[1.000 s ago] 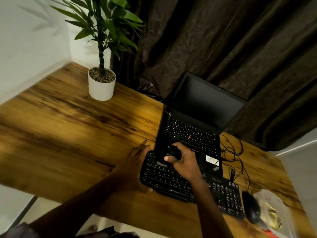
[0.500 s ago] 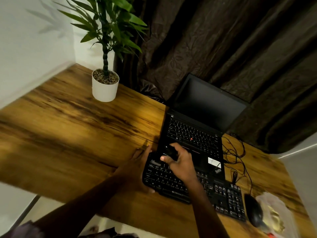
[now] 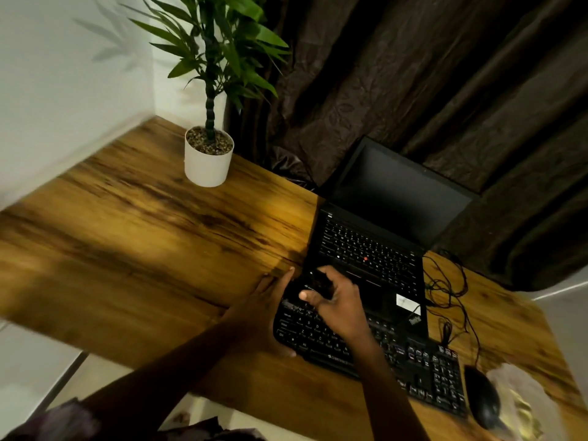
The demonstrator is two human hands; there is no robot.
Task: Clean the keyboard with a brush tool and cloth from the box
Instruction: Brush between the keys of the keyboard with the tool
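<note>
Grained wooden desk [image 3: 143, 249] — right fingers [image 3: 334, 275] curl round a dark brush [image 3: 318, 284], left fingers [image 3: 271, 281] lie straight against the black keyboard [image 3: 313, 331].

L grip [image 3: 264, 311] flat, fingers straight; R grip [image 3: 340, 303] curled rnd dark brush tool [image 3: 318, 282]; both forearms fwd.

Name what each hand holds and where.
Right hand grips a dark brush tool round its body; left hand braces the left end of the keyboard.
</note>
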